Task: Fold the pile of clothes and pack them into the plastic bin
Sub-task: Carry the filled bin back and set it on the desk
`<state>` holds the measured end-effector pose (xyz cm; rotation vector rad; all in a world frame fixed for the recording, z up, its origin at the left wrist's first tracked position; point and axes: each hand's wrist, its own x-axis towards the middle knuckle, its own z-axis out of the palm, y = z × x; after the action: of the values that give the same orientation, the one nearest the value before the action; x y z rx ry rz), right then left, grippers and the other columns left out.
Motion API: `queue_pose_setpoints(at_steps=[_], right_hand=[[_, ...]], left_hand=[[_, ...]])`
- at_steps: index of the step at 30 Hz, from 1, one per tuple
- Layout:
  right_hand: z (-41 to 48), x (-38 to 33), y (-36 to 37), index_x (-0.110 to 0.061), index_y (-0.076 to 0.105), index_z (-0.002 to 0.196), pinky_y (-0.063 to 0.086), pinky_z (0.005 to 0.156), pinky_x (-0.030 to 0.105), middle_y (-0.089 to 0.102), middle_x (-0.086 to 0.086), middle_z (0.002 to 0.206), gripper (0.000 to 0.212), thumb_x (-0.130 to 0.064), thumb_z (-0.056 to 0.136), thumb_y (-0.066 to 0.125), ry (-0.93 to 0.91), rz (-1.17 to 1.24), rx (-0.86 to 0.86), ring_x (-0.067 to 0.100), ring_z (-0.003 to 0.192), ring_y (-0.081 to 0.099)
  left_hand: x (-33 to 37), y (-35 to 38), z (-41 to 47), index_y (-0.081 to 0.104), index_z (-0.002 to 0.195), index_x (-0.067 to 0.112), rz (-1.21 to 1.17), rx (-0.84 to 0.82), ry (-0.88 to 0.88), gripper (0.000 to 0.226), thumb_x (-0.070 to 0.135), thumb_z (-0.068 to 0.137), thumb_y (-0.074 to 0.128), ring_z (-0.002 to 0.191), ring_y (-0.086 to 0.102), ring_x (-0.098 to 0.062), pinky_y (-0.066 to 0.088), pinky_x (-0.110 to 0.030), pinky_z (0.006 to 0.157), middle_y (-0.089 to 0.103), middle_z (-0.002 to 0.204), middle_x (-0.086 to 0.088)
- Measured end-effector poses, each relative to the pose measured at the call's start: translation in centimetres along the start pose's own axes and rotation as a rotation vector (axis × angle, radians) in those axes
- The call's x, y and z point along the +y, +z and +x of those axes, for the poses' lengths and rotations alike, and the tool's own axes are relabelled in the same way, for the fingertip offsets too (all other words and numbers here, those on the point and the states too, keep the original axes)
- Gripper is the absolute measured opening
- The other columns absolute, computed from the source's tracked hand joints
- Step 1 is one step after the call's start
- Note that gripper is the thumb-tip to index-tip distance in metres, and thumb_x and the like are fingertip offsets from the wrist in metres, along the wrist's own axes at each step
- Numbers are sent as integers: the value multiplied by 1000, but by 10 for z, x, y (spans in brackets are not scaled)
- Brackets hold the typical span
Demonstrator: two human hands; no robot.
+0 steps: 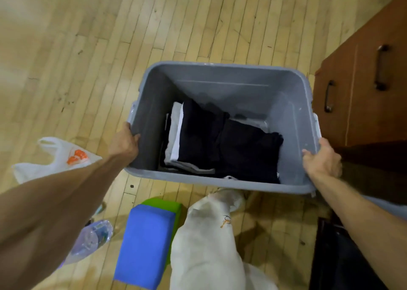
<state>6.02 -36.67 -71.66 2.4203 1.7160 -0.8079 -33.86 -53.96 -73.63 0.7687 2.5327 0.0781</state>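
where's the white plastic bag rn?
In the head view, the white plastic bag with orange print lies on the wooden floor at the left, just beyond the left forearm and left of the grey bin.

Domestic room, likely a home. Evidence: worn wooden strip floor point(110, 36), brown wooden dresser point(363, 87) with metal drawer handles, plastic shopping bag point(50, 157) on floor.

A white plastic bag point(55, 157) with orange print lies on the wooden floor point(88, 47). Near it is a clear bottle point(92, 239). A blue block point(145, 245) sits on a green block point(163, 204). A brown cabinet point(363, 80) has dark handles point(382, 67).
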Motion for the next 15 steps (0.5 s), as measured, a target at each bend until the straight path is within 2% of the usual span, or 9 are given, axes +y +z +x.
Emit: queue_pose_setpoints(at_steps=[8,11,15], right_hand=[[-105,-45,-184,-15,50,125,48,83,45,59,23,119,34,-24,94,60,-64,38,62,44,106,57],[-154,-64,-272,-15,50,128,47,85,45,58,24,120,36,-24,94,60,-109,86,128,45,108,56],[-208,-83,-376,-16,49,132,45,88,44,58,24,124,42,-23,93,61,-183,192,199,44,112,54]], left_hand=[[18,-186,-100,46,104,3,-76,108,64,21,20,95,55,93,57,-44,35,-38,68,62,102,-28],[36,-275,-147,50,107,3,-143,210,92,25,20,93,59,97,58,-46,39,-42,73,62,104,-30],[60,-383,-203,49,112,4,-172,333,179,26,20,94,57,95,58,-46,35,-39,69,62,103,-29]])
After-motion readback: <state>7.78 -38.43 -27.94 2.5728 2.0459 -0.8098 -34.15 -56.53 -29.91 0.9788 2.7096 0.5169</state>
